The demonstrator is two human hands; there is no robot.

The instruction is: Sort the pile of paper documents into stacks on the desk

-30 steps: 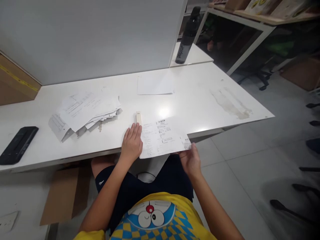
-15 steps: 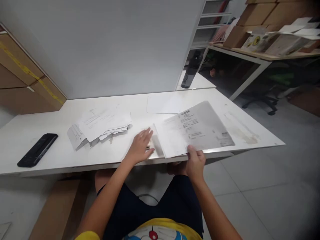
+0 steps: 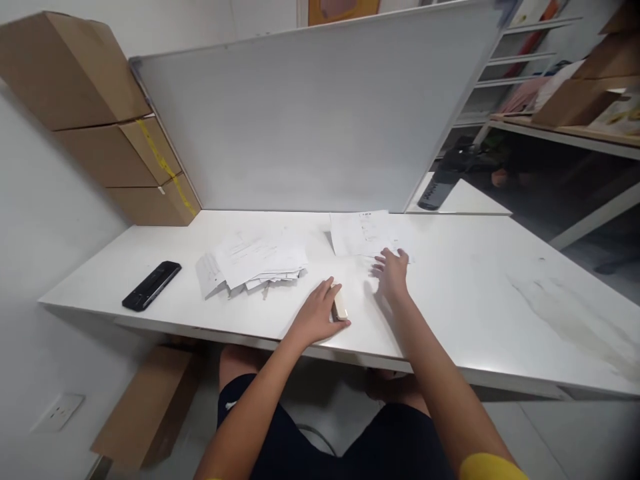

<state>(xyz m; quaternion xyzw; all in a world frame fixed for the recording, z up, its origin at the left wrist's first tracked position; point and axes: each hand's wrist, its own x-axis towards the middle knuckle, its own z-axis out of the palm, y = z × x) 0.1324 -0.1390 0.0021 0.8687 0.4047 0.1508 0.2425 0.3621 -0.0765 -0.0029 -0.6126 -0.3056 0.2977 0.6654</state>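
Note:
My left hand (image 3: 319, 313) rests on the desk, its thumb and fingers around a small cream object (image 3: 340, 304) that looks like a stapler; the hand covers part of it. To the right, my right hand (image 3: 393, 272) is open, fingers apart, just above the near edge of a printed paper sheet (image 3: 363, 235). That sheet lies at the back of the desk, its left edge slightly raised. I cannot tell whether the fingertips touch it. A loose pile of printed papers (image 3: 260, 259) lies left of my left hand.
A black phone (image 3: 151, 285) lies on the white desk (image 3: 465, 300) at the left. Cardboard boxes (image 3: 115, 153) are stacked at the back left, beside a whiteboard panel (image 3: 310, 133). A dark bottle (image 3: 443, 183) stands at the back right. Another box (image 3: 147, 407) sits under the desk.
My right hand has let go of the printed sheet, which now lies at the back of the desk. My left hand has closed around the cream object. The view has turned and shifted.

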